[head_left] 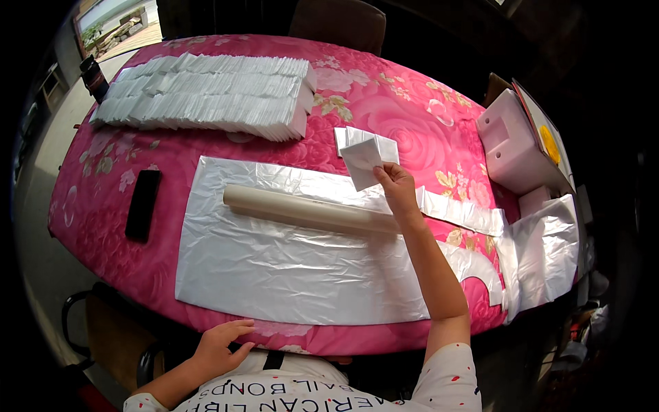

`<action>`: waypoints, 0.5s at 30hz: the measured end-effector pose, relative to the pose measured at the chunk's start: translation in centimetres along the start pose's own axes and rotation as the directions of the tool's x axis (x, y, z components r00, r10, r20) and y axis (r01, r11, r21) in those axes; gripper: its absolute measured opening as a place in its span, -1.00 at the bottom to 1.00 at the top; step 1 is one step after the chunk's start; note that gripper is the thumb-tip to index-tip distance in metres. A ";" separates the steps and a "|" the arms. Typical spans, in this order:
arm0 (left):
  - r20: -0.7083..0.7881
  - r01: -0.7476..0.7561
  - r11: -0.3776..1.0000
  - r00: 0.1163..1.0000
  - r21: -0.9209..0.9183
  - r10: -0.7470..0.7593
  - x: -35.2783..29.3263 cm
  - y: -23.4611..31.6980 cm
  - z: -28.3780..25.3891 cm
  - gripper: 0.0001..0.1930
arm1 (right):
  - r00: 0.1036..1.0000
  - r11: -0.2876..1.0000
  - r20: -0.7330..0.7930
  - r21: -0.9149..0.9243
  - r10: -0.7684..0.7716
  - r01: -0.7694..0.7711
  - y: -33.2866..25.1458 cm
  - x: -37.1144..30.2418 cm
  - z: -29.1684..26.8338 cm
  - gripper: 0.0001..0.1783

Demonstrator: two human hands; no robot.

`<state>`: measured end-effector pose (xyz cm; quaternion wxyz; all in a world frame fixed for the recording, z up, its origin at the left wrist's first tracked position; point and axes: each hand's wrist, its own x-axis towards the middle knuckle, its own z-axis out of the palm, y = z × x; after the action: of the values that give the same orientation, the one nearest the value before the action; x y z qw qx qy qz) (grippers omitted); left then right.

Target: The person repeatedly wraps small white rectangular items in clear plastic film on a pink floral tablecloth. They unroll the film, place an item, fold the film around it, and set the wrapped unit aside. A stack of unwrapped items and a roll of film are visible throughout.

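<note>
My right hand (396, 185) pinches a small white card (362, 163) between thumb and fingers. The card is raised in front of a few similar white pieces (385, 148) lying on the table. Under my right forearm a silvery-white plastic bag (288, 275) is spread flat and wrinkled, its loop handles toward the right. Across it lies a long cream tube (302, 207), its right end hidden behind my forearm. My left hand (223, 343) hovers or rests at the table's near edge, beside the bag's lower edge. Its fingers are stretched out, and it holds nothing.
Rows of tightly packed white folded pieces (206, 96) fill the table's far left, beside a dark bottle (94, 77). A black phone (143, 206) lies at left. More white plastic bags (546, 254) hang over the right edge, near a white foam box (508, 141). A chair (117, 336) stands near left.
</note>
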<state>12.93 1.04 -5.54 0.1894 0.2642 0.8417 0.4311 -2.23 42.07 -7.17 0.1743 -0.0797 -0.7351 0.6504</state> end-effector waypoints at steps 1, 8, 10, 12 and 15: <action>0.022 0.010 1.000 1.000 -0.009 -0.009 0.2 0.3 0.1 -0.68 | 0.989 0.999 -0.149 -0.050 -0.007 0.000 1.5 2.5 -1.8 -0.78; 0.058 -0.099 0.989 0.994 0.107 0.093 1.0 0.5 0.0 -0.73 | 0.914 0.403 -0.360 -0.876 -0.186 -0.263 4.2 6.8 -4.9 -0.64; 0.057 -0.072 0.994 0.996 0.082 0.068 1.0 0.8 -0.1 -0.74 | 0.901 0.423 -0.283 -0.897 -0.328 -0.127 4.0 6.4 -4.5 -0.61; 0.048 -0.096 0.990 0.995 0.099 0.092 1.2 0.6 -0.1 -0.73 | 0.928 0.491 -0.107 -0.867 -0.357 0.089 3.2 4.9 -4.0 -0.59; 0.037 -0.173 0.975 0.985 0.139 0.169 1.8 0.4 0.2 -0.72 | 0.928 0.704 0.327 -0.616 -0.179 0.353 0.7 -0.9 -2.1 -0.55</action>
<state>11.74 2.46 -5.48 0.1431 0.3538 0.8419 0.3816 -0.72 43.78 -7.84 0.1359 0.0515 -0.9370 0.3177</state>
